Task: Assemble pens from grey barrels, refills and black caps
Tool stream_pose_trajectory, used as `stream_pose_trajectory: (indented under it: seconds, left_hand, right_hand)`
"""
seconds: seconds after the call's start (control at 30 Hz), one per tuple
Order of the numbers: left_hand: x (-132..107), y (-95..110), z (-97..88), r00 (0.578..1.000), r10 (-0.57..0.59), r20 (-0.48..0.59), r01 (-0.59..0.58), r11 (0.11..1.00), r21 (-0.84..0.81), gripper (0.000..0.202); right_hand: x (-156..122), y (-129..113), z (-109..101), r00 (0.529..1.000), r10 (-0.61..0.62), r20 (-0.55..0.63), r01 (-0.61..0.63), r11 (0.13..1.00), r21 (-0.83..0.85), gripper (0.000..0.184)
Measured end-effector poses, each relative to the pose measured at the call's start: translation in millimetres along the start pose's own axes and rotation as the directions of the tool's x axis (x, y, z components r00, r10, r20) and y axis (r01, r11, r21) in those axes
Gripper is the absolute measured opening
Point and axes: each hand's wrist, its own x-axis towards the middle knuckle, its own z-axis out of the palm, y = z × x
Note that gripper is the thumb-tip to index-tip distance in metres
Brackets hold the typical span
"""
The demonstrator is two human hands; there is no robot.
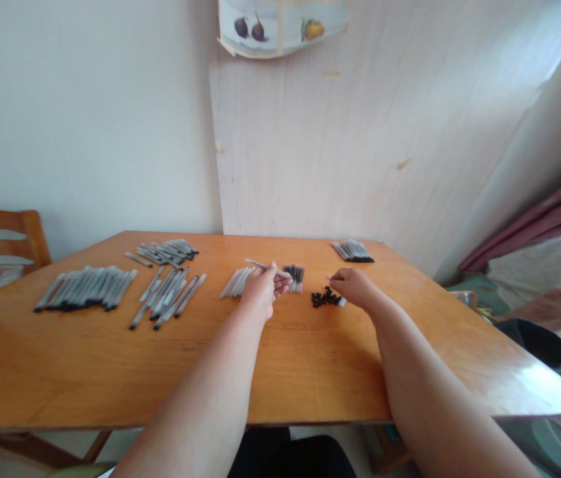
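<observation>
My left hand is closed around a translucent pen barrel, which lies aslant across the fingers. Under and beside that hand are a row of whitish tubes and a bundle of thin dark-and-clear pen refills. My right hand pinches something small and pale at its fingertips, too small to name. Just below these fingertips lies a pile of small black pen parts, with a white piece at its right side.
Pens with black ends lie in a neat row at the left, a loose heap and a pile behind. Another stack of pens is at the back right. The wooden table meets a wall; a chair stands left.
</observation>
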Motion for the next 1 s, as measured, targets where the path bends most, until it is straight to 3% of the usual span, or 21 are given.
stream_pose_trajectory:
  seconds: [0.13,0.27,0.37,0.6,0.8,1.0]
  left_hand:
    - [-3,2,2.9,1.0,0.001,0.0,-0.001,1.0,0.021,0.018]
    - [-4,3,4.8,1.0,0.007,0.021,-0.007,1.0,0.015,0.018]
    - [-6,3,6.0,0.999,0.013,0.044,-0.013,1.0,0.014,0.017]
    - [-10,4,7.4,0.996,-0.004,0.084,0.001,0.999,0.033,0.016]
    - [3,13,-4.4,0.995,0.034,-0.099,-0.041,0.997,-0.067,0.016]
    - [13,28,-20.6,0.936,0.085,-0.342,-0.15,0.974,-0.168,0.018]
  right_hand:
    - [-11,-22,5,0.99,-0.083,-0.118,0.106,0.972,0.21,0.021]
    - [-25,-48,13,0.987,-0.149,-0.055,0.159,0.92,0.359,0.025]
    - [-32,-60,18,0.988,-0.152,0.031,0.118,0.867,0.485,0.029]
    - [-35,-65,22,0.985,-0.154,0.08,0.063,0.745,0.664,0.024]
    - [-32,-61,16,0.995,-0.096,0.014,0.062,0.741,0.669,0.02]
    - [-28,-53,9,0.993,-0.08,-0.085,0.115,0.778,0.617,0.016]
